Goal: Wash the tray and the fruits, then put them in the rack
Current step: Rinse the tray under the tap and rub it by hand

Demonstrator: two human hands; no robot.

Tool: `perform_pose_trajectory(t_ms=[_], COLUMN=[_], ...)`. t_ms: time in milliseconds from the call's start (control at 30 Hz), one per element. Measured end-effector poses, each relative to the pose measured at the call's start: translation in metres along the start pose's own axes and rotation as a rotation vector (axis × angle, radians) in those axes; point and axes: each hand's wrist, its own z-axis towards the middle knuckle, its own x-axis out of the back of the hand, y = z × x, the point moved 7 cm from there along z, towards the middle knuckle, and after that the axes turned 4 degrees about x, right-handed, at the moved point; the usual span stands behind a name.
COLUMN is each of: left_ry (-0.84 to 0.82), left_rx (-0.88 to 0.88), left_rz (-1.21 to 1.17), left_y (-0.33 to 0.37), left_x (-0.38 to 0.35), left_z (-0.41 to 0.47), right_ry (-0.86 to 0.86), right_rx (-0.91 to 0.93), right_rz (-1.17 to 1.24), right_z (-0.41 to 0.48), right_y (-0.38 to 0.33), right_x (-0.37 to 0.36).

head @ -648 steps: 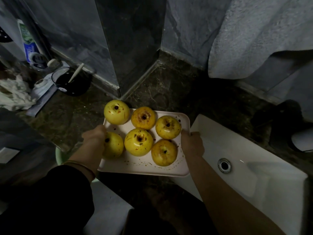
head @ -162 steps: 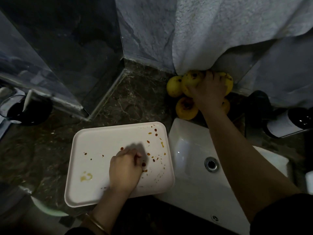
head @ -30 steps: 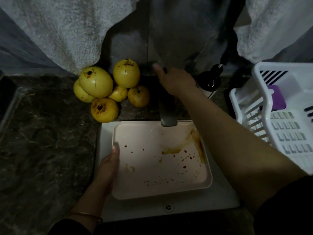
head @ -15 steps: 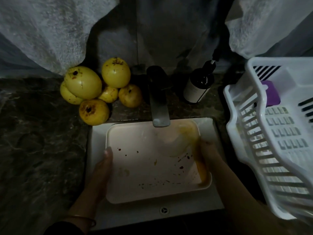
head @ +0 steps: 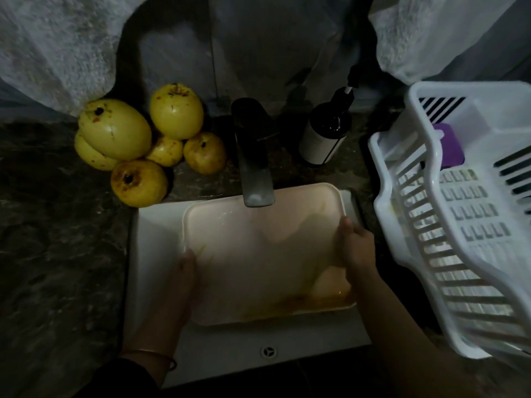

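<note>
The pale pink tray lies in the white sink under the dark faucet. Orange-tinted water pools in its near right corner. My left hand grips the tray's left edge, thumb on the rim. My right hand grips the right edge. Several stained yellow fruits are piled on the dark counter, left of the faucet. The white plastic rack stands to the right of the sink.
A dark soap bottle stands right of the faucet, with a purple object inside the rack. Grey towels hang over the wall behind. Dark marble counter extends to the left.
The red specks on the tray have washed off into orange water at its near right corner. My right hand has shifted along the tray's right edge and now grips it.
</note>
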Motion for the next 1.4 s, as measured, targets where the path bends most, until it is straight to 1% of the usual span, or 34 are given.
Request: perform_pose_trajectory(t_ms=[67,233,267,333,467,533,600,667,700,767,800,833,933,967,1033,1100,1133,1167,1200,1233,1333,1400], left_ry=[0.029,0.029,0.025,-0.036,-0.207,-0.263,-0.272,-0.269,-0.257,-0.227,-0.216,-0.207,-0.183,-0.185,-0.185,-0.184,-0.181,-0.183,-0.184,-0.183,-0.171,-0.163], left_rx=[-0.010,-0.025,-0.035,-0.022,0.098,0.140,0.141,0.118,0.104,0.085,0.080,0.072,0.052,0.051,0.046,0.040,0.035,0.033,0.035,0.035,0.037,0.034], left_rz=[0.090,0.156,0.138,0.012,-0.211,-0.276,-0.307,-0.321,-0.325,-0.323,-0.324,-0.323,-0.316,-0.312,-0.303,-0.298,-0.290,-0.282,-0.273,-0.262,-0.250,-0.252], left_y=[-0.001,-0.005,-0.003,0.000,0.003,0.001,-0.002,-0.003,-0.003,-0.003,-0.004,-0.004,-0.005,-0.005,-0.003,-0.002,-0.001,0.000,-0.001,0.000,-0.004,-0.006], left_x=[0.002,0.010,0.014,0.020,0.027,0.028,0.029,0.028,0.029,0.031,0.032,0.032,0.033,0.031,0.027,0.024,0.023,0.022,0.022,0.023,0.031,0.035], left_z=[-0.002,-0.009,-0.011,-0.017,-0.022,-0.023,-0.022,-0.024,-0.025,-0.026,-0.027,-0.027,-0.029,-0.029,-0.030,-0.031,-0.031,-0.032,-0.033,-0.034,-0.033,-0.031], right_ry=[0.023,0.012,-0.006,-0.046,-0.159,-0.186,-0.166,-0.122,-0.097,-0.085,-0.114,-0.162,-0.303,-0.347,-0.438,-0.521,-0.555,-0.548,-0.566,-0.537,-0.457,-0.407], right_rx=[-0.041,-0.072,-0.092,-0.159,-0.269,-0.265,-0.149,0.037,0.158,0.424,0.511,0.548,0.527,0.564,0.704,0.894,0.965,1.024,1.019,0.991,0.720,0.614], right_rz=[-0.023,-0.026,-0.016,0.008,0.091,0.029,-0.205,-0.522,-0.639,-0.802,-0.858,-0.885,-0.817,-0.814,-0.829,-0.856,-0.875,-0.897,-0.920,-0.926,-0.955,-0.971], right_z=[0.002,-0.001,0.000,0.001,-0.004,-0.006,-0.006,-0.009,-0.013,-0.027,-0.035,-0.042,-0.063,-0.072,-0.096,-0.117,-0.121,-0.121,-0.115,-0.104,-0.055,-0.036], right_y=[0.006,0.013,0.016,0.022,0.028,0.027,0.025,0.021,0.020,0.016,0.016,0.017,0.016,0.014,0.005,0.001,0.002,0.004,0.008,0.009,0.027,0.032], right_x=[0.000,-0.004,-0.007,-0.014,-0.034,-0.041,-0.045,-0.050,-0.053,-0.066,-0.075,-0.084,-0.110,-0.120,-0.139,-0.152,-0.153,-0.151,-0.146,-0.137,-0.102,-0.089])
